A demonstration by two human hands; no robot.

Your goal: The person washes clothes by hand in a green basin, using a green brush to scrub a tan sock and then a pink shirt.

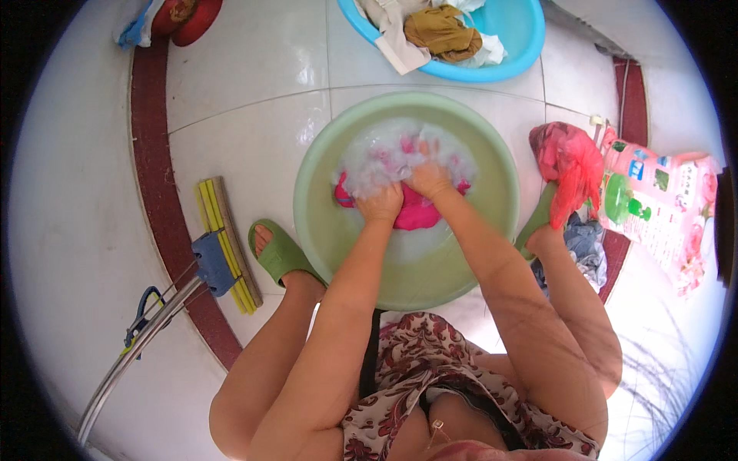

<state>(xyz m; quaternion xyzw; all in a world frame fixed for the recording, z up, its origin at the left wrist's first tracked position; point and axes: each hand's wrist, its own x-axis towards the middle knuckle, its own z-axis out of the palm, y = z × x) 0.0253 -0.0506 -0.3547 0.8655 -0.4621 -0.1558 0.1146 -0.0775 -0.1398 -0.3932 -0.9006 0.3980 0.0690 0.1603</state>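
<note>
A bright pink cloth (420,211) lies bunched in soapy water inside a round pale green basin (314,167). Thick white suds (369,150) cover its far part. My left hand (380,201) curls around the cloth's left portion, its fingertips sunk in the foam. Just to the right and farther in, my right hand (429,177) rests on the cloth with its fingers stretched forward. Foam and blur hide whether those fingers grip any fabric.
Beyond stands a blue basin (481,74) of clothes, including a brown garment (443,33). A sponge mop (222,253) leans at left. On the right are a red plastic bag (568,161), a pink detergent container (657,196) and dark clothes (582,242). Green slippers (282,253) flank the basin.
</note>
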